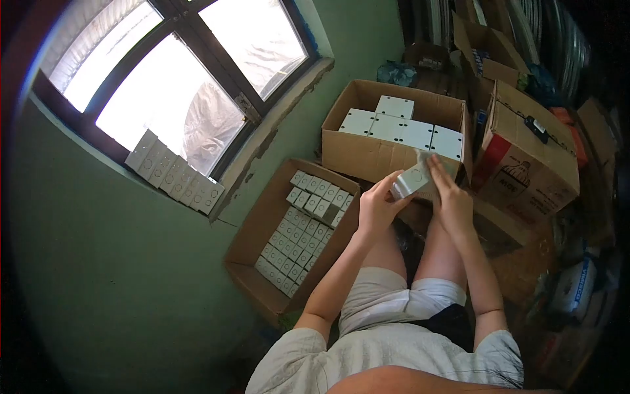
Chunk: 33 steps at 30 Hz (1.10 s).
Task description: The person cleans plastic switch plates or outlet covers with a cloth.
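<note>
Holding a small white box [412,178] up just in front of the big carton [354,157]. Gripping its near end with the left hand [377,207], curled snug around it, and pressing the far side with the right hand [453,200], fingers mostly straight. Can't quite tell whether closing a flap or just turning it over, too blurry right there. Progress-wise, looks like maybe half done or a bit past. Counting several neat rows of little boxes [298,230] packed into the flat carton [252,246] off to the left, running from its far corner down toward the near end. Leaves a wide strip of bare cardboard along the wall side, so room for more. Seeing a layer of larger white packs [400,128] sitting in the big carton too, so guessing plenty left over there. Also spotting a row of similar white boxes [174,172] lined up along the bottom of the window [157,105], well apart from both hands. Nothing else in either hand.
</note>
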Each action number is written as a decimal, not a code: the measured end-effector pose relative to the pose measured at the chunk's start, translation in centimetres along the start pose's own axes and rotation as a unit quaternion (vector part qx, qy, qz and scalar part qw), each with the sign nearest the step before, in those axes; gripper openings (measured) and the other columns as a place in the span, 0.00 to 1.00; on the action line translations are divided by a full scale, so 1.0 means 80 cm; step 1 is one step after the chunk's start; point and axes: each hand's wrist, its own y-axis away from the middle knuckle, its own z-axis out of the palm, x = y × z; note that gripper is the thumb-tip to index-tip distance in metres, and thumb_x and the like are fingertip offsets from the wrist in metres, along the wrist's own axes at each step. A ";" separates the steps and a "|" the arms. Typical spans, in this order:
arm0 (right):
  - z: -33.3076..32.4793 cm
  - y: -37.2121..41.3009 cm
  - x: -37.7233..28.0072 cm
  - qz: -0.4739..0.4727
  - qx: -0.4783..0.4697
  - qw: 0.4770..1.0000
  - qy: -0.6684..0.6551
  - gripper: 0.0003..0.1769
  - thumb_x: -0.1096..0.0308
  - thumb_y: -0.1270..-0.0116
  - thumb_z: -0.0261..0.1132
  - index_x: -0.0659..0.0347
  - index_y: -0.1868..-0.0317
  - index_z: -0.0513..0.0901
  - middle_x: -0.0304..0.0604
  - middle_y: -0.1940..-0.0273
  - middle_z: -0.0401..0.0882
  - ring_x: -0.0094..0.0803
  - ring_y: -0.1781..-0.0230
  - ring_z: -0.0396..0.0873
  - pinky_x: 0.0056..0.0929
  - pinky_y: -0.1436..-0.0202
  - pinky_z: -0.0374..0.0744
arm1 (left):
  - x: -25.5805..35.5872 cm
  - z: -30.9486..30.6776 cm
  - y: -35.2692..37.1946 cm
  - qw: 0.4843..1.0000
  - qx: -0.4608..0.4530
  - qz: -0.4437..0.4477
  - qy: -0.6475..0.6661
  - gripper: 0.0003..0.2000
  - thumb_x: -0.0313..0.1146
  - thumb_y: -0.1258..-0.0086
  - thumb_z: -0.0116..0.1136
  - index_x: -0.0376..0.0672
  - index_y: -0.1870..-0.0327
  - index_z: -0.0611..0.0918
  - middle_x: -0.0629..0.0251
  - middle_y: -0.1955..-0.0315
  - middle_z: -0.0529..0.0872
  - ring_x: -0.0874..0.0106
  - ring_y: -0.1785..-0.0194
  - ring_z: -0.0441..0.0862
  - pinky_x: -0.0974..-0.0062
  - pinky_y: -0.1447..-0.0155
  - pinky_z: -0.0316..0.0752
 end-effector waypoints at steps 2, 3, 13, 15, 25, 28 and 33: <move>-0.003 -0.002 -0.002 -0.004 0.016 1.000 0.003 0.43 0.80 0.40 0.59 0.45 0.23 0.62 0.32 0.23 0.62 0.51 0.56 0.86 0.46 0.54 0.87 | -0.002 0.002 -0.002 0.998 0.037 0.044 0.023 0.29 0.24 0.47 0.75 0.42 0.40 0.81 0.54 0.56 0.89 0.70 0.63 0.89 0.73 0.58 0.84; -0.003 0.000 -0.010 0.008 -0.017 1.000 0.000 0.41 0.79 0.39 0.57 0.46 0.23 0.62 0.33 0.23 0.61 0.52 0.56 0.86 0.48 0.53 0.86 | -0.003 0.005 -0.004 0.998 0.038 0.046 0.025 0.29 0.24 0.47 0.75 0.42 0.40 0.81 0.54 0.56 0.89 0.70 0.63 0.89 0.73 0.58 0.84; -0.002 -0.006 0.002 -0.007 0.035 0.999 -0.022 0.45 0.79 0.39 0.61 0.48 0.21 0.57 0.37 0.23 0.62 0.54 0.57 0.86 0.47 0.52 0.87 | 0.001 0.009 -0.011 0.999 -0.005 0.026 0.042 0.26 0.23 0.40 0.73 0.37 0.38 0.80 0.60 0.49 0.87 0.76 0.49 0.85 0.75 0.47 0.83; -0.014 -0.015 0.000 -0.033 0.069 0.997 -0.030 0.40 0.77 0.38 0.63 0.52 0.24 0.62 0.43 0.28 0.68 0.54 0.57 0.86 0.47 0.53 0.86 | 0.002 0.009 -0.005 0.995 0.013 0.015 0.102 0.25 0.23 0.38 0.72 0.35 0.38 0.79 0.58 0.48 0.86 0.73 0.46 0.84 0.73 0.43 0.83; 0.011 -0.030 0.046 0.076 0.063 0.968 -0.230 0.20 0.73 0.40 0.67 0.66 0.46 0.82 0.64 0.64 0.83 0.61 0.61 0.82 0.47 0.60 0.80 | -0.012 0.006 -0.004 0.985 -0.108 -0.007 0.137 0.31 0.29 0.40 0.75 0.37 0.35 0.73 0.55 0.45 0.84 0.67 0.41 0.82 0.67 0.38 0.77; 0.016 -0.023 0.039 0.068 0.105 0.990 -0.058 0.22 0.75 0.41 0.66 0.65 0.44 0.81 0.63 0.65 0.82 0.61 0.62 0.82 0.50 0.61 0.79 | -0.004 0.010 -0.002 0.985 -0.167 -0.005 0.045 0.35 0.42 0.40 0.75 0.39 0.34 0.72 0.46 0.45 0.83 0.52 0.42 0.82 0.62 0.39 0.76; 0.018 -0.017 0.021 0.022 0.114 0.993 0.031 0.31 0.74 0.42 0.67 0.53 0.36 0.78 0.51 0.51 0.86 0.51 0.62 0.86 0.46 0.59 0.83 | 0.006 0.004 -0.002 0.985 -0.161 -0.055 -0.013 0.34 0.43 0.38 0.73 0.40 0.34 0.72 0.43 0.53 0.86 0.49 0.50 0.86 0.60 0.47 0.80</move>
